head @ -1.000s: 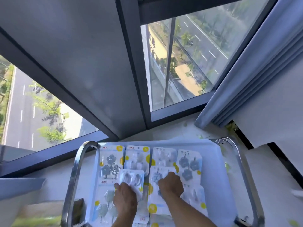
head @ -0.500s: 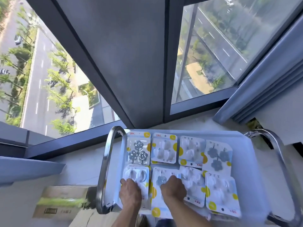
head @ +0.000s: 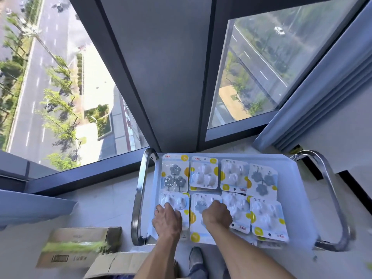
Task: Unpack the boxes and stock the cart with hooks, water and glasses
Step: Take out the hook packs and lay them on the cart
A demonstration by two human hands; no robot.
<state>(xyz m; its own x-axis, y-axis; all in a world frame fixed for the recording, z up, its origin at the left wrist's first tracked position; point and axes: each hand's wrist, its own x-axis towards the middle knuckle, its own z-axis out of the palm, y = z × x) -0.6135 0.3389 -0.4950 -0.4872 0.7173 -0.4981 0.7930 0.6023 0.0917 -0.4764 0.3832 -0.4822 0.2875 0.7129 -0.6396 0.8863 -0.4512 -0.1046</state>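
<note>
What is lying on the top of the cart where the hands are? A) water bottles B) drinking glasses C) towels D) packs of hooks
D: the cart's top tray is covered with flat packs of hooks in two rows, and the left hand and right hand each rest on a pack in the near row.

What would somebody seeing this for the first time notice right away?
Most likely the grid of hook packs laid in two rows on the cart's pale top tray, right below a tall window looking down on a street. Next, the left hand and right hand resting on two packs in the near row. A cardboard box sits on the floor left of the cart.
</note>
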